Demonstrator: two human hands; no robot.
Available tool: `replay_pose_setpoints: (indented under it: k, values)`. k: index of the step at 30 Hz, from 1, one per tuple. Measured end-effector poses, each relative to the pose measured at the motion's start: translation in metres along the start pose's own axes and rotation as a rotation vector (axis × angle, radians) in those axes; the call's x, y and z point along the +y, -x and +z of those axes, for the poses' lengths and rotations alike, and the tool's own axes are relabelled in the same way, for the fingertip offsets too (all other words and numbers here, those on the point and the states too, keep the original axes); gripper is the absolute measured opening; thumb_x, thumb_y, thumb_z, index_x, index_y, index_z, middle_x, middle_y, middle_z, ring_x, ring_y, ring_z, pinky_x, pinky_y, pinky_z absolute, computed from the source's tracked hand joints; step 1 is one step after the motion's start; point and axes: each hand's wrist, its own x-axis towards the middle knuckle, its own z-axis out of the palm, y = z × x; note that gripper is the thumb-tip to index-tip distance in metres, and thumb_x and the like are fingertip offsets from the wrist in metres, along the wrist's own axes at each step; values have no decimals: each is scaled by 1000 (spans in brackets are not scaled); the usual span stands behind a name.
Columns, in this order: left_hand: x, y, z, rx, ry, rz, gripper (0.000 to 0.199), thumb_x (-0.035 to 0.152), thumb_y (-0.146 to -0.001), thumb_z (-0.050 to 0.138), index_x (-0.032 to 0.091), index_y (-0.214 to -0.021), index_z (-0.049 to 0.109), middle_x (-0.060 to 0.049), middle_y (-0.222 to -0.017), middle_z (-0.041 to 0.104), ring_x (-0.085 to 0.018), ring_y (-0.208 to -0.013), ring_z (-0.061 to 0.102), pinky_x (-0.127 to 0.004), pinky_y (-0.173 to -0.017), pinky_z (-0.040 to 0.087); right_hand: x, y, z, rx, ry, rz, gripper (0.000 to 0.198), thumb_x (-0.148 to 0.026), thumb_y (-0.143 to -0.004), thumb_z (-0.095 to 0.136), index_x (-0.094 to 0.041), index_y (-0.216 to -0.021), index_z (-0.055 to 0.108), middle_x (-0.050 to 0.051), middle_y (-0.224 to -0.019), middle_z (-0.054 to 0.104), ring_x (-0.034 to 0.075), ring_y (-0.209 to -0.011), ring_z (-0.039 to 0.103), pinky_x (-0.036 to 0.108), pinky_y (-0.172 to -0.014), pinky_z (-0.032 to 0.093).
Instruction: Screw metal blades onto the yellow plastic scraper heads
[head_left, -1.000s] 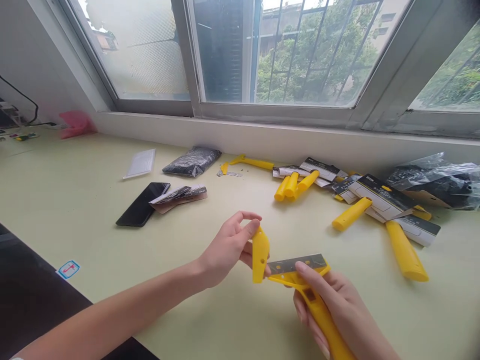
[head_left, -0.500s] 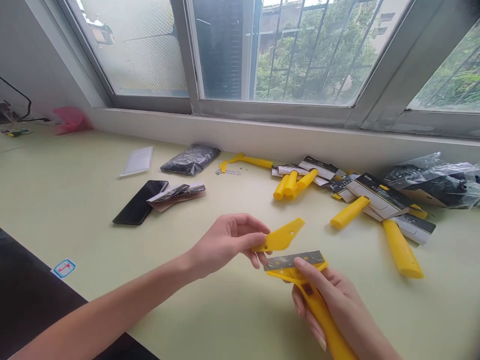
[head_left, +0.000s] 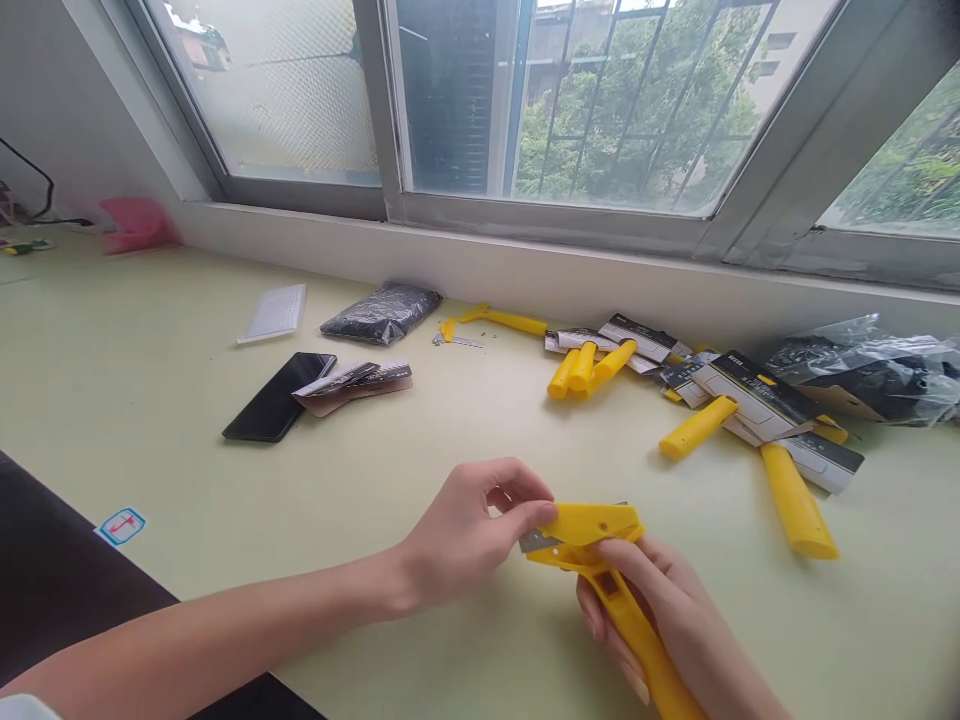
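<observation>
My right hand (head_left: 660, 610) grips a yellow scraper (head_left: 634, 620) by its handle, the thumb pressing near the head. A grey metal blade (head_left: 534, 542) lies along that head, mostly covered. Between the thumb and fingers of my left hand (head_left: 495, 520) is a flat yellow cover plate (head_left: 589, 522) with small holes. The plate lies over the blade and scraper head; whether it is seated flush I cannot tell. My left fingertips are partly hidden behind the plate.
More yellow scrapers (head_left: 694, 428) with printed cards lie at the right, beside a clear plastic bag (head_left: 892, 365). A disassembled scraper (head_left: 514, 320) lies near the wall. Left are a black phone (head_left: 274, 405), folded cards (head_left: 356, 385), a dark packet (head_left: 382, 312) and a white pouch (head_left: 274, 313).
My left hand has brought the yellow cover plate down and right onto the blade and scraper head; before, it was held above them. My right hand still holds the scraper.
</observation>
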Motion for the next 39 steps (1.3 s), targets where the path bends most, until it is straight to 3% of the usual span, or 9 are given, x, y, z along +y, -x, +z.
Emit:
replay_pose_setpoints:
  k: [3,8,15,20,23,28,32,39]
  values:
    - [-1,2,3,26,-15,8,18,37,-91,64,20,-92,69,0,-92,73,-14,-80,64,-27,-73,51,1,0,-2,-20,-7,-3,48,-58,-93,51,-16,-72,57,-1,-55,57,7,-33,42,20,-37,32]
    - [-4,3,6,64,-62,137,15,33,-88,69,18,-84,70,-1,-85,71,-12,-74,61,-25,-68,48,0,1,-2,-51,2,32,66,-69,-91,42,-14,-56,56,-2,-39,39,7,-32,36,21,-39,24]
    - [-8,-1,8,26,-83,258,12,27,-86,71,16,-83,71,-4,-91,67,-12,-81,59,-24,-71,48,-9,5,5,30,128,42,64,-71,-90,52,-16,-58,52,-5,-41,39,5,-33,36,20,-41,27]
    - [-6,-7,-8,-83,-24,94,31,43,-96,57,18,-105,72,-5,-96,71,-13,-86,63,-22,-67,48,-10,7,4,15,134,57,64,-72,-89,54,-16,-59,51,-6,-45,37,4,-33,34,20,-40,26]
    - [-9,-13,-16,-248,22,-5,37,49,-91,63,15,-100,74,-6,-91,71,-13,-75,62,-20,-56,49,-9,8,3,-8,138,67,66,-74,-90,51,-16,-57,51,-6,-40,33,4,-34,32,20,-40,24]
    - [-12,-17,-17,-495,281,-168,47,59,-85,66,14,-99,68,-8,-90,69,-14,-63,67,-21,-44,53,-8,7,4,-33,137,69,69,-75,-90,49,-15,-56,53,-5,-39,34,3,-34,30,21,-41,20]
    - [-11,-16,-16,-516,338,-175,48,61,-83,68,14,-93,67,-7,-89,67,-14,-61,68,-22,-43,56,-11,7,5,-15,159,81,69,-75,-91,46,-15,-57,53,-4,-39,36,4,-35,30,21,-42,23]
    - [-12,-16,-16,-509,344,-182,47,51,-77,78,14,-103,69,-9,-97,69,-15,-65,69,-23,-46,58,-14,7,7,4,159,77,67,-75,-90,48,-16,-59,53,-5,-42,36,4,-34,31,20,-41,25]
